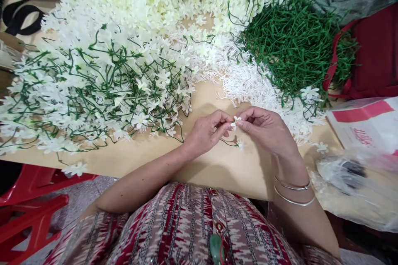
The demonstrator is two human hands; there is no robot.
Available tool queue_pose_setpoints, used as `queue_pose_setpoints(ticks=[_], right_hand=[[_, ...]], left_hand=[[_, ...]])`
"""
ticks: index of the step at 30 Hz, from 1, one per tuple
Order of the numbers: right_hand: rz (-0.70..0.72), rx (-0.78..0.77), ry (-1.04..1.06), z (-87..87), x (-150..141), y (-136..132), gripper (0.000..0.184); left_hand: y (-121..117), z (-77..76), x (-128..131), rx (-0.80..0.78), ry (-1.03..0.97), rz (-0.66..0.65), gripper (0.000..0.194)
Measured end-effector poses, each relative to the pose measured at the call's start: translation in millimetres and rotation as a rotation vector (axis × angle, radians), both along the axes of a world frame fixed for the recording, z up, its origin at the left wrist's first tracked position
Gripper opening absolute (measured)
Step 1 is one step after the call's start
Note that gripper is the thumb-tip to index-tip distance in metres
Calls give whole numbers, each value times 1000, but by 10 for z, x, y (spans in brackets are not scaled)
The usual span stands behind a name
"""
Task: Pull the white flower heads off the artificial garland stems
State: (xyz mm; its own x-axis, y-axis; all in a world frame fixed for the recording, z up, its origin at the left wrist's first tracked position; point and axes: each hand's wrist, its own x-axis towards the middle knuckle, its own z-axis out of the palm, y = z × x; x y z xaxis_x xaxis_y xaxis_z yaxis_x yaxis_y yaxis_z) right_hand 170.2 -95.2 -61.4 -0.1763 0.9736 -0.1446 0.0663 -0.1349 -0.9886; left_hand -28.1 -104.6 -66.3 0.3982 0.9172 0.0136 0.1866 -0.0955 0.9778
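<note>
Over the tan table point(214, 161), my left hand point(207, 131) and my right hand point(267, 128) meet fingertip to fingertip. Both pinch a small white artificial flower point(235, 121) on a thin green stem point(228, 143) that hangs below the fingers, with another blossom at its lower end. A heap of finished green stems with white flowers point(93, 87) lies to the left. Loose white blossoms point(161, 0) are piled at the back. White stamen pieces point(255, 85) spread just beyond my hands. Bare green stems point(292, 41) are heaped at the back right.
A red bag point(373, 54) stands at the far right. Below it lie a white and red box point(363, 122) and a clear plastic bag point(354, 186). A red plastic stool point(27, 211) sits at the lower left beside the table.
</note>
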Motion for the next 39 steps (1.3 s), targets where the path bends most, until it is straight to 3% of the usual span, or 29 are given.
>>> queue_pose_setpoints(ticks=[12,16,21,23,25,27,28,29,31,32,36,39], right_hand=[[116,-103,-13,31,37,62,28],[53,-102,85,50,34,87,36],[-113,-13,154,80,103,114,42],[-165,39,147,72,139,124,41],[-178,92,116,44,151,129,37],[-175,147,65,-7,123,131,32],[-178,176,36,-40,92,131,30],[-186,205,3,-78,51,131,29],[-213,274,-88,-155,-53,139,25],[-206,322,-171,-191,-110,147,22],[-219,480,-632,-270,-288,204,10],[-181,521,-701,-257,-318,218,11]], left_hand=[[4,-25,-35,3,-29,-62,18],[-31,70,-5,97,-84,-20,17],[36,553,-350,439,14,308,13],[109,781,-607,707,117,580,23],[153,954,-835,975,326,827,49],[136,1024,-951,1059,460,980,61],[105,1013,-951,998,520,993,60],[62,972,-912,972,544,992,57],[-42,817,-742,1113,520,876,52],[-98,717,-629,1112,535,793,47],[-271,328,-226,914,625,359,31],[-244,185,-100,838,634,175,28]])
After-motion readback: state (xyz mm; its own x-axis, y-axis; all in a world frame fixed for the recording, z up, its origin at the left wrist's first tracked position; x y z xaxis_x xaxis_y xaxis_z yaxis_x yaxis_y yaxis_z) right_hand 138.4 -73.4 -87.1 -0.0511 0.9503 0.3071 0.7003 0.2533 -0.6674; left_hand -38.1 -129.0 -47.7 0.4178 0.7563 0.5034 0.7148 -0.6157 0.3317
